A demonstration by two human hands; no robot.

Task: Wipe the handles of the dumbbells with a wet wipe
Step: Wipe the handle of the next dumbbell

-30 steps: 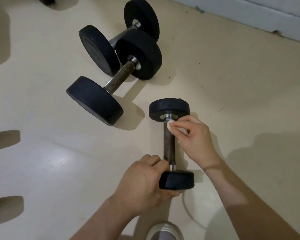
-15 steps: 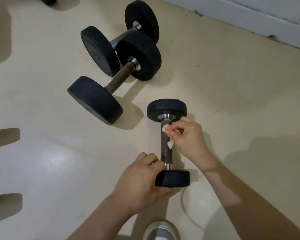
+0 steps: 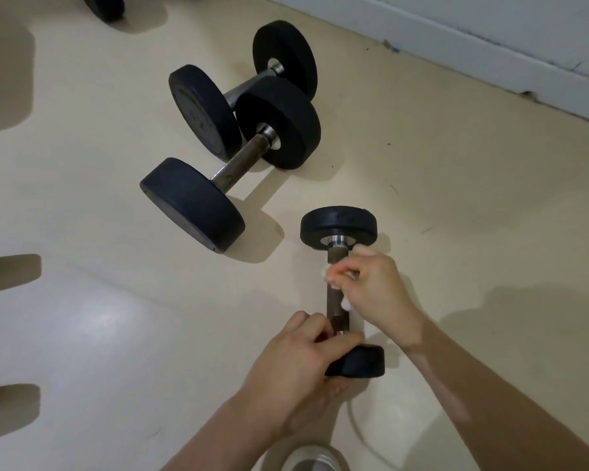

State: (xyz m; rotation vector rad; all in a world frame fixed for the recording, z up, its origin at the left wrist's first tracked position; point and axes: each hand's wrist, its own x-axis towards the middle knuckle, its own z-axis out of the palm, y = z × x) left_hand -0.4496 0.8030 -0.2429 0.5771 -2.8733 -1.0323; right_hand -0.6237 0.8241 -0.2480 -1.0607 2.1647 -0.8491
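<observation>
While the small dumbbell [image 3: 336,260] lies on the cream floor [image 3: 116,300] right in front of the person, both hands are on it. Left hand [image 3: 296,368]: fingers curled, gripping the near end of the bar and the left side of the near black head [image 3: 361,363]; the thumb side is hidden under the head, so the exact wrap there can't be told. Right hand [image 3: 374,294]: fingers bent in a pinch, holding a bunched white wet wipe [image 3: 346,303] against the right side of the handle, about mid-bar. Bits of wipe poke out at the fingertips and below the thumb. The rest of the wipe is hidden inside the hand.

The dumbbell's long axis runs straight away from the person, almost vertical in the frame. Far head [image 3: 338,226] points toward the wall [image 3: 490,39], near head toward the person. The handle is dark and worn, with a shiny collar at the far head.

Two bigger dumbbells sit up and to the left, well apart from the small one. The nearer big dumbbell [image 3: 233,169] runs diagonally, lower left to upper right. The farther big dumbbell [image 3: 244,93] lies parallel just behind it, heads touching or nearly so. Another black weight [image 3: 106,8] is cut off at the top left edge. A shoe toe [image 3: 313,460] shows at the bottom edge, just below the left hand.
</observation>
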